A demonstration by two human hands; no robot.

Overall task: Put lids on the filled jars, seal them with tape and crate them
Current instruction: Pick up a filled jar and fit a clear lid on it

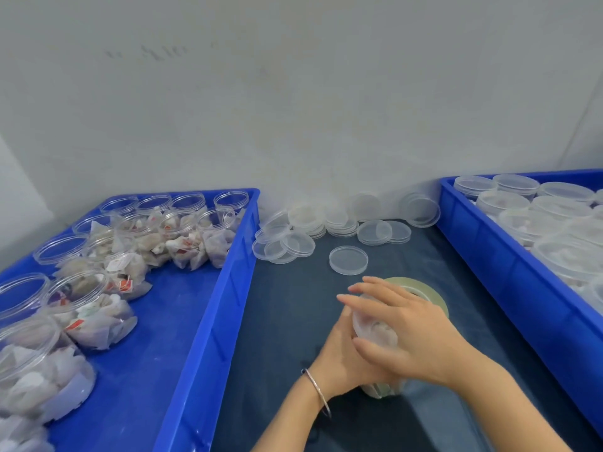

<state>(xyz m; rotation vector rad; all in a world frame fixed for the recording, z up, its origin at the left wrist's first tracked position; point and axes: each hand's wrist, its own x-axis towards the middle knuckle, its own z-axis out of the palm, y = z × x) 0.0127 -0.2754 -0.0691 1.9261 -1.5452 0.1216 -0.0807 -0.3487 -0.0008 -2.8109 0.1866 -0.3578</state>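
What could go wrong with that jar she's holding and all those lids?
The jar is held tipped between both hands, left hand and right hand, so it might slip and spill its bags. The loose lid and the tape roll lie just beyond the hands and could get knocked.

Loose lids [348, 260] lie between left crate [208, 321] and right crate [509, 272].
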